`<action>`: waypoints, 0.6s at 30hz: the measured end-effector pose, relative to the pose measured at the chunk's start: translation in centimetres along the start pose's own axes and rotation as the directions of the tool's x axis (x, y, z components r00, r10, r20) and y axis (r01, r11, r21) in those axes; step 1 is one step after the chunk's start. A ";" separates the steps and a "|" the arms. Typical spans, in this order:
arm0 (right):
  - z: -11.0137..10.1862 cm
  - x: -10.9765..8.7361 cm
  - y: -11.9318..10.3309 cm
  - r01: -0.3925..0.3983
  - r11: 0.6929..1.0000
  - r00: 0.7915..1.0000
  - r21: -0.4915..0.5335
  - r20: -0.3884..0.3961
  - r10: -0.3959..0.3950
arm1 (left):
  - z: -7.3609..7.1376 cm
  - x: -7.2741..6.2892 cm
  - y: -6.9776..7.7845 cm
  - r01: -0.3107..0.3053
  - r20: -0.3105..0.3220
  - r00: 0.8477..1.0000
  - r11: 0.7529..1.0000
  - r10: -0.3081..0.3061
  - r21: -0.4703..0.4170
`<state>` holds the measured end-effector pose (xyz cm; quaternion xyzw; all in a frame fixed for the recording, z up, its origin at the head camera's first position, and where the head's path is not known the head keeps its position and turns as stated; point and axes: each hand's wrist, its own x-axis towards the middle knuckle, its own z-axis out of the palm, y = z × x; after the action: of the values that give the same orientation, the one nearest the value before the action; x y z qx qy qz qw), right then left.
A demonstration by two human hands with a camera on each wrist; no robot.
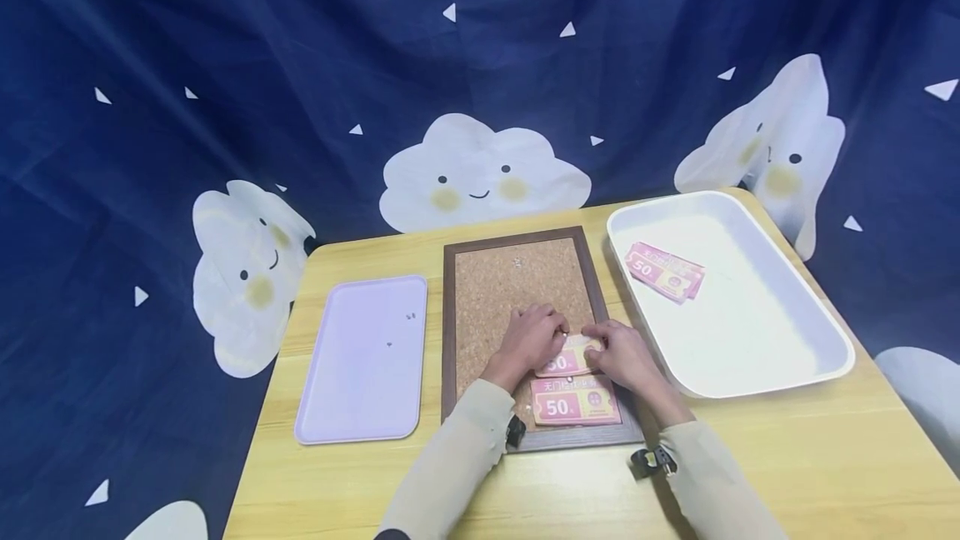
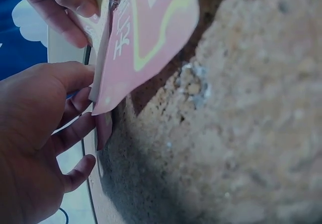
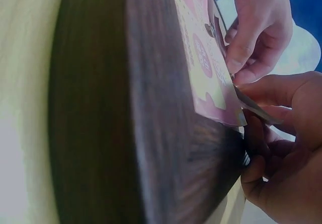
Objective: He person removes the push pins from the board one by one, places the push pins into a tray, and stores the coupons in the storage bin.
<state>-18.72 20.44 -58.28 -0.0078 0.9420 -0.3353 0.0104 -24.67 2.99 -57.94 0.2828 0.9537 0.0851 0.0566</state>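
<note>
On the cork board (image 1: 487, 298) lie two pink-and-yellow coupons marked 50. The lower coupon (image 1: 576, 403) lies flat near the board's front edge, with a small pushpin (image 1: 570, 379) at its top edge. Just above it, both hands are at the upper coupon (image 1: 558, 363). My left hand (image 1: 534, 335) pinches its upper left part with bent fingers. My right hand (image 1: 624, 357) grips its right end; in the right wrist view the thumb and fingers of this right hand (image 3: 292, 143) meet at the coupon's edge. Fingers partly hide the upper coupon.
A lilac tray (image 1: 360, 357) with a few small pins (image 1: 410, 316) stands left of the board. To the right, a deep white tray (image 1: 750, 332) holds a small pile of coupons (image 1: 663, 271). Another pin (image 1: 518, 262) sits near the board's top. A dark patterned curtain hangs behind.
</note>
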 end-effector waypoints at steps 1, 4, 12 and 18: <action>0.0 0.0 0.0 0.000 1.000 1.000 0.003 -0.003 0.000 | 0.0 0.0 0.0 0.000 0.001 1.000 1.000 0.000 0.004; 0.0 0.0 0.1 0.000 1.000 1.000 0.007 -0.007 0.000 | 0.0 0.0 0.0 -0.005 0.004 1.000 1.000 0.005 0.012; -0.1 0.0 0.2 -0.006 1.000 1.000 0.014 -0.010 0.006 | 0.1 0.1 -0.1 -0.032 0.004 0.999 0.999 0.032 0.026; 0.0 -0.1 0.1 -0.008 1.000 1.000 0.013 -0.012 0.008 | 0.4 0.0 -0.3 -0.049 -0.008 0.999 0.998 0.049 0.034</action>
<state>-18.64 20.52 -58.37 -0.0021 0.9399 -0.3415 0.0063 -24.79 2.79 -58.35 0.3065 0.9481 0.0715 0.0454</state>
